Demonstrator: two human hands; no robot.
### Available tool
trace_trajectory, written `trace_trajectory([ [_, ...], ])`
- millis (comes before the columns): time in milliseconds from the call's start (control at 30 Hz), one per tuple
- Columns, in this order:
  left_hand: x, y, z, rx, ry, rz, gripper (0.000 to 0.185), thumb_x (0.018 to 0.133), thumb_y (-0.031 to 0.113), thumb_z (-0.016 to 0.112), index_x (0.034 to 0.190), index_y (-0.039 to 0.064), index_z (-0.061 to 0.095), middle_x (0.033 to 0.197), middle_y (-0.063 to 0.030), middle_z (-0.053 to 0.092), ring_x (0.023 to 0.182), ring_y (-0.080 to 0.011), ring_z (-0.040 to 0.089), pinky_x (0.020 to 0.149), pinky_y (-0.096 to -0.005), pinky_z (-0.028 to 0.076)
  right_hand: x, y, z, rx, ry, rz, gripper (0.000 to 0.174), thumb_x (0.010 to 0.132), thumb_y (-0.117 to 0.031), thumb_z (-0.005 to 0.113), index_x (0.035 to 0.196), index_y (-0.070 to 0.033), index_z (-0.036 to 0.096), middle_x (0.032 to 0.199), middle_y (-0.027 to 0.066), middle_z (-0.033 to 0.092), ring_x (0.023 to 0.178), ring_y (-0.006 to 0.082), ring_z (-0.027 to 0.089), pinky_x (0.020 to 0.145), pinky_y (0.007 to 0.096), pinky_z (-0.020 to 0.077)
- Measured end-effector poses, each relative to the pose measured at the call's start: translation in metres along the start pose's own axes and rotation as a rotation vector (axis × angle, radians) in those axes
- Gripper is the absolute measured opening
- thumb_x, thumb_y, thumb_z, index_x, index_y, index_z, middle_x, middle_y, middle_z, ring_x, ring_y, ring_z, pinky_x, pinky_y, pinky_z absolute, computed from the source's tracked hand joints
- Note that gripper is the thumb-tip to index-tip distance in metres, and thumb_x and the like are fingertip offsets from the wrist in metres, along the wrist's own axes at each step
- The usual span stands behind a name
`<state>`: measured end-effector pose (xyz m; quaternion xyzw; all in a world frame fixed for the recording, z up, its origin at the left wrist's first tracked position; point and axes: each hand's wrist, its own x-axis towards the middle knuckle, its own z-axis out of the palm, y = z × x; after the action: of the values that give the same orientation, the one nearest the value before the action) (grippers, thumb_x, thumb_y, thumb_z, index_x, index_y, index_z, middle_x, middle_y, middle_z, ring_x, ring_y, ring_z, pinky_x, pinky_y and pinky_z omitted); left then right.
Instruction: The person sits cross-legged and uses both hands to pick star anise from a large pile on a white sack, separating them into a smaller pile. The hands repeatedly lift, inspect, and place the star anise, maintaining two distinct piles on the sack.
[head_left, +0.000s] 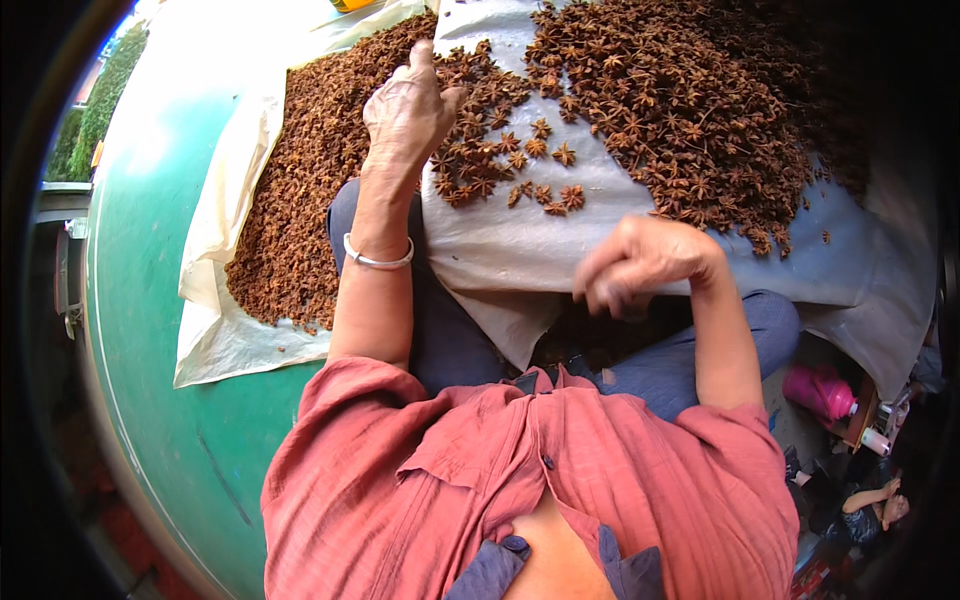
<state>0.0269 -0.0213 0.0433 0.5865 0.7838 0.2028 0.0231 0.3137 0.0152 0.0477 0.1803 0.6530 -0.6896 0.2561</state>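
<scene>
My left hand (409, 101), with a silver bangle on its wrist, reaches over the border between two heaps of dried star anise. Its thumb stands apart from the index finger, and the palm side is hidden. To its left spreads a heap of smaller broken star anise (300, 187). On its right a loose group of whole star anise (480, 161) lies on a pale plastic sheet (525, 247). My right hand (645, 259), blurred, hovers at the sheet's near edge with curled fingers, above a dark gap (600, 330). Whether either hand holds anything is unclear.
A large heap of whole star anise (675, 112) covers the sheet's right side. Green floor (172, 300) extends on the left. My bent knees (772, 322) are under the sheet's edge. A pink flask (817, 394) stands at lower right, near another person (870, 506).
</scene>
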Motion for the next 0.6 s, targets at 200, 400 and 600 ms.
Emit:
trace_trajectory([
  [200, -0.035, 0.064, 0.025, -0.528, -1.202, 0.407, 0.041, 0.086, 0.012, 0.067, 0.126, 0.004, 0.062, 0.067, -0.0097, 0.067, 0.055, -0.0174, 0.065, 0.049, -0.0316, 0.053, 0.053, 0.038, -0.055, -1.214, 1.546, 0.089, 0.036, 0.082, -0.008, 0.071, 0.118, -0.015, 0.068, 0.115, 0.0123, 0.066, 0.104, 0.024, 0.063, 0.077, 0.0354, 0.0591],
  [400, -0.018, 0.025, 0.045, -0.498, -0.609, 0.18, 0.039, 0.083, 0.007, 0.067, 0.122, 0.004, 0.066, 0.069, -0.0135, 0.069, 0.056, -0.0171, 0.067, 0.053, -0.0325, 0.056, 0.084, 0.044, -0.023, -1.195, 1.394, -0.097, 0.036, 0.077, -0.006, 0.074, 0.113, -0.01, 0.068, 0.111, 0.0086, 0.062, 0.1, 0.0245, 0.059, 0.074, 0.0342, 0.058],
  [600, -0.012, 0.019, 0.059, -0.166, -0.137, 0.288, 0.03, 0.084, 0.017, 0.07, 0.112, 0.008, 0.069, 0.091, -0.0183, 0.071, 0.089, -0.0355, 0.069, 0.078, -0.0442, 0.054, 0.061, 0.029, 0.005, -0.938, 1.359, -0.371, 0.027, 0.077, -0.018, 0.076, 0.103, -0.011, 0.073, 0.115, 0.0072, 0.068, 0.1, 0.0252, 0.064, 0.084, 0.0363, 0.0555],
])
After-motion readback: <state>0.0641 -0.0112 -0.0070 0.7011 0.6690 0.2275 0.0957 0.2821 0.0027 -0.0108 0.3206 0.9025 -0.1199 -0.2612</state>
